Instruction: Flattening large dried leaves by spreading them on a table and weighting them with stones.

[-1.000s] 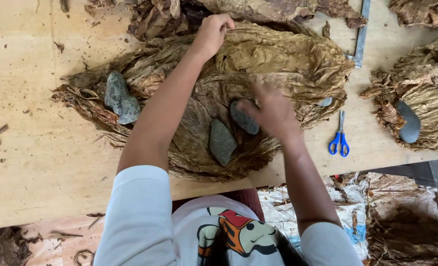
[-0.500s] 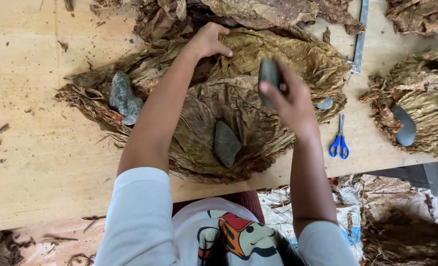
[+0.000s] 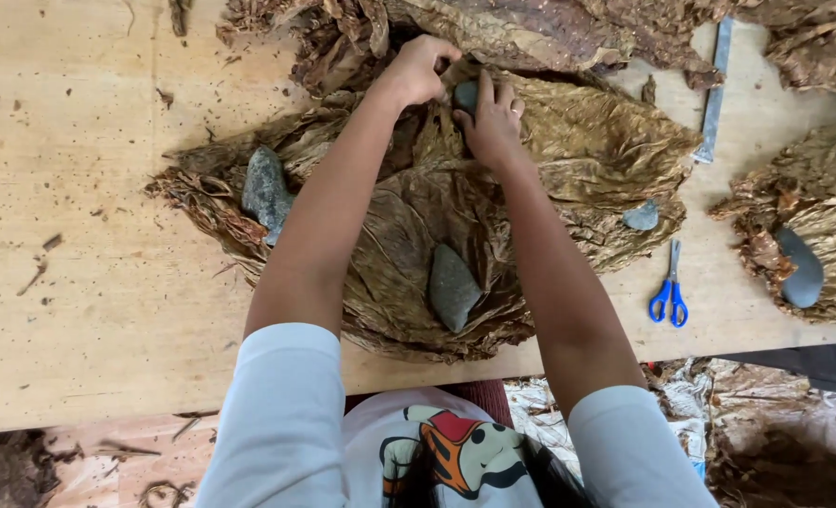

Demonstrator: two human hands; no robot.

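Observation:
A wide stack of flattened brown dried leaves [image 3: 578,160] lies on the wooden table [image 3: 88,282]. My right hand [image 3: 493,122] presses a dark grey stone [image 3: 466,94] onto the far edge of the stack. My left hand [image 3: 418,68] is beside it, fingers curled on the leaf edge. Three more grey stones rest on the leaves: one at the left [image 3: 265,186], one near me [image 3: 453,287], a small one at the right [image 3: 641,216].
Blue-handled scissors [image 3: 669,292] lie right of the stack. A metal ruler [image 3: 714,94] lies at the back right. Another leaf pile with a dark stone [image 3: 802,268] sits at the far right. More crumpled leaves [image 3: 549,23] lie along the back. Leaf scraps litter the floor.
My right hand picked a stone from the middle of the stack, lifted it, and carried it to the far edge beside my left hand, where it now presses down.

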